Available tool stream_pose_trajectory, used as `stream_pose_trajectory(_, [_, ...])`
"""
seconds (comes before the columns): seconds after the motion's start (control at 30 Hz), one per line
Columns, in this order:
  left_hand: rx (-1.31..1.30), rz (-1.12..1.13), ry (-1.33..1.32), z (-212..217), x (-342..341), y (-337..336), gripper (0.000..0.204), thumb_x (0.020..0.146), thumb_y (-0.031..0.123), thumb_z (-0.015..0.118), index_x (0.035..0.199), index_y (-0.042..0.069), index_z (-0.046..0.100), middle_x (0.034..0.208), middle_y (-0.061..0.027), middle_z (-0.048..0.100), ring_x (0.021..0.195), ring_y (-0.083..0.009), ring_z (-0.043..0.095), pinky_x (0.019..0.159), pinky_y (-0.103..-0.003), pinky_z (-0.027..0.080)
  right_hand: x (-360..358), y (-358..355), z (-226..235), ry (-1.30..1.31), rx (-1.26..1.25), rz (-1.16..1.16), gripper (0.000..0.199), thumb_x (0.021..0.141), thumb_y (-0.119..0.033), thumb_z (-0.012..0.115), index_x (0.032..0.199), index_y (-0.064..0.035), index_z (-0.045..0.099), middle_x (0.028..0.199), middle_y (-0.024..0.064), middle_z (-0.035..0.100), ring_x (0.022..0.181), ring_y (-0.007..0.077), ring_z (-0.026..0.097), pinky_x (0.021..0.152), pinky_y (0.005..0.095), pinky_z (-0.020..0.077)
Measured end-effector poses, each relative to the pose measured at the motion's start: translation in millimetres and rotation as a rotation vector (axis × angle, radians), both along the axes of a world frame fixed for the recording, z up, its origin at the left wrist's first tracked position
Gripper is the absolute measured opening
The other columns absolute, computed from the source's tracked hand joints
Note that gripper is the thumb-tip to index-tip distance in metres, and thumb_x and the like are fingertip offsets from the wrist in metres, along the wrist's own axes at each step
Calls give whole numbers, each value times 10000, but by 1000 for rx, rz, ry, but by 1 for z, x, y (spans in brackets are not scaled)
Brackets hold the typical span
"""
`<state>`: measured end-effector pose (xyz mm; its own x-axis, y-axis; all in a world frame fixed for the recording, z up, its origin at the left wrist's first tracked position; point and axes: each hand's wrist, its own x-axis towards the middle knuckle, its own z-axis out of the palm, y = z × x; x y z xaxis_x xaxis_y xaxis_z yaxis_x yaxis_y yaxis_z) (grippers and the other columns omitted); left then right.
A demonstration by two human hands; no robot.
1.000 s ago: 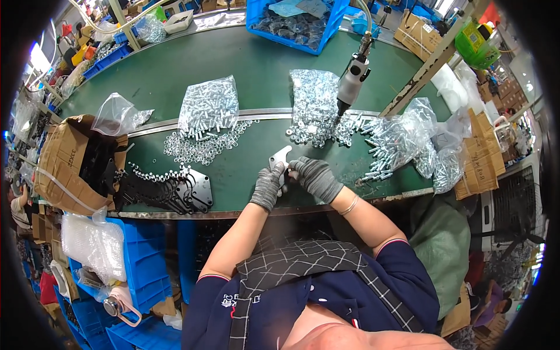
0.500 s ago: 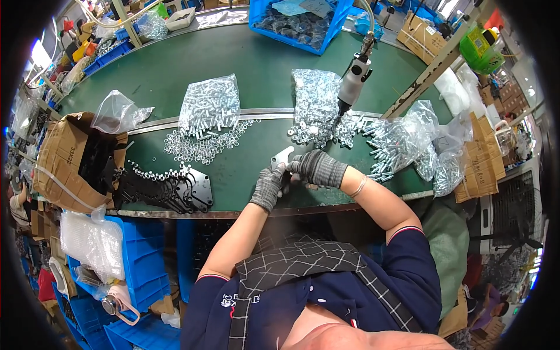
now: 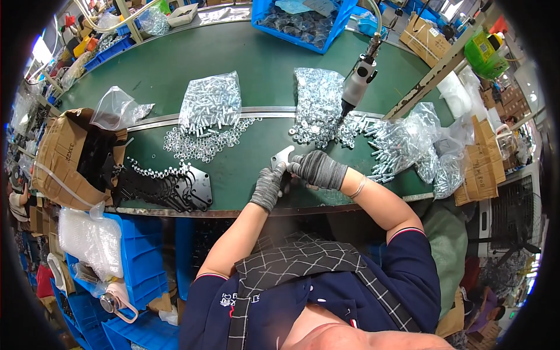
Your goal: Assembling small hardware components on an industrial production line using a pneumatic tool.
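My left hand (image 3: 268,188), in a grey striped knit glove, is closed on the lower end of a small silvery metal plate (image 3: 282,156) with a hooked tip. On its right side, my right hand (image 3: 321,169), gloved alike, has its fingers closed at the same plate. The fingertips meet at the plate, so its lower part and any small piece between them are hidden. Beyond my hands, a grey-and-black power screwdriver (image 3: 357,86) hangs from a hose. Its tip is near a pile of metal nuts (image 3: 315,135) spilling from a clear bag (image 3: 319,93).
A bag of metal sleeves (image 3: 211,102) and loose rings (image 3: 201,144) lie left of centre. Black metal plates (image 3: 169,189) overlap beside an open cardboard box (image 3: 64,160). Bolts (image 3: 391,149) spill from bags at right. A blue crate (image 3: 300,26) stands on the far green surface.
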<state>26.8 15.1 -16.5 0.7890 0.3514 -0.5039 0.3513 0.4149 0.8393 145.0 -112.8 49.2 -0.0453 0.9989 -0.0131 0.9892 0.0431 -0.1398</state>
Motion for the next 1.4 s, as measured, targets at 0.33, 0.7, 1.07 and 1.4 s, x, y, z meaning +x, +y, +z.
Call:
stream_pose_trajectory(0.33, [-82, 18, -51, 1, 2, 0, 255, 883, 301, 569, 833, 52, 587, 619, -48, 590, 363, -117, 468, 276, -221, 300, -10, 9, 6, 102, -99, -254, 206, 811, -212, 608, 941, -56, 574, 834, 146, 593, 751, 315, 629, 597, 399, 488])
stream_pose_trajectory(0.7, [-87, 31, -40, 8, 1, -2, 254, 883, 291, 569, 827, 43, 587, 619, -57, 599, 371, -127, 485, 275, -230, 312, 6, 2, 0, -11, 138, 133, 157, 814, -181, 522, 927, -84, 572, 822, 117, 572, 712, 291, 616, 585, 396, 492])
stream_pose_trajectory(1.07, [-39, -25, 18, -5, 4, 2, 245, 894, 287, 548, 820, 56, 584, 607, -56, 595, 364, -131, 484, 276, -232, 307, 2, 0, 3, -69, 15, 84, 252, 794, -217, 573, 995, -67, 546, 827, 134, 576, 728, 297, 623, 583, 401, 491])
stream_pose_trajectory(1.4, [-111, 82, 15, -1, 6, -4, 233, 896, 296, 553, 847, 71, 583, 565, -43, 565, 344, -127, 455, 281, -243, 306, -19, 7, -4, -257, 11, -195, 296, 889, -359, 484, 915, -84, 590, 855, 128, 606, 767, 249, 630, 561, 400, 464])
